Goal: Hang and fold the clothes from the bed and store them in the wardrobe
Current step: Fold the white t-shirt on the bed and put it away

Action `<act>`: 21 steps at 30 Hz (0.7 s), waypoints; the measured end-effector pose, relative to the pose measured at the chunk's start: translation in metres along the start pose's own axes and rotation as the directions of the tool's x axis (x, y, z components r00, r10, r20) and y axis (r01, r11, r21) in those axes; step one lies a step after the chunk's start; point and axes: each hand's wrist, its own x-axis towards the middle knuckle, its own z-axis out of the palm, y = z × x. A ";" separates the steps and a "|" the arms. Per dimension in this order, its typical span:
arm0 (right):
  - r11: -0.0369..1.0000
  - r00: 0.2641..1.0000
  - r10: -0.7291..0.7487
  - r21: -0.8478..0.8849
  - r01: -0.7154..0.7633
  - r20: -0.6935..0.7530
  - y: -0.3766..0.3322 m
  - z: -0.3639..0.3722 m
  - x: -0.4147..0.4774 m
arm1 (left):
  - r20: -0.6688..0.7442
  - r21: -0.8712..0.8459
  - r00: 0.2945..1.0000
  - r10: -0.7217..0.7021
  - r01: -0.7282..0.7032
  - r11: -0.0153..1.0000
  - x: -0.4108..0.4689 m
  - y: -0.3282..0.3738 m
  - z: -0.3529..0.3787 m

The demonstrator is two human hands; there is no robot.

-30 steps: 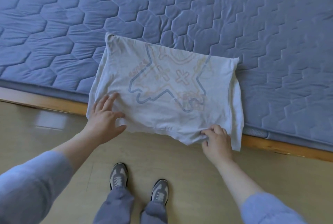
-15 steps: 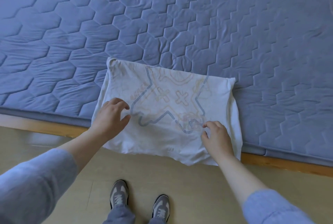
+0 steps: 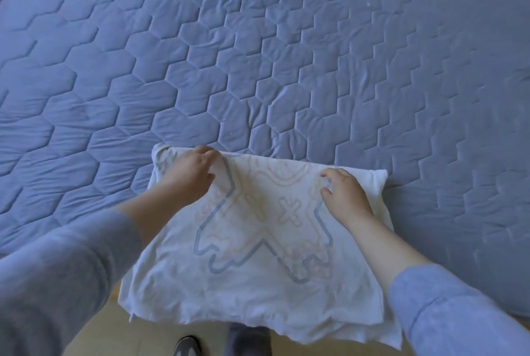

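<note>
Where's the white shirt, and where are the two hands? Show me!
white shirt (image 3: 243,298), head view: plain cloth just below the print.
left hand (image 3: 187,176), head view: the back of the hand.
right hand (image 3: 345,196), head view: the back of the hand.

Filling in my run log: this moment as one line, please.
left hand grips white shirt far edge | right hand pinches near same edge | shirt overhangs bed edge

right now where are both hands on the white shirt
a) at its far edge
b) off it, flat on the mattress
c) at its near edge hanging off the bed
a: the left hand and right hand both pinch the far edge of the white shirt, while its near edge hangs past the bed untouched.
</note>
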 end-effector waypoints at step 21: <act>0.977 0.994 0.016 -0.210 -0.038 -0.108 0.016 -0.078 0.157 | -0.123 0.063 0.988 -0.091 0.099 0.993 0.158 -0.014 -0.061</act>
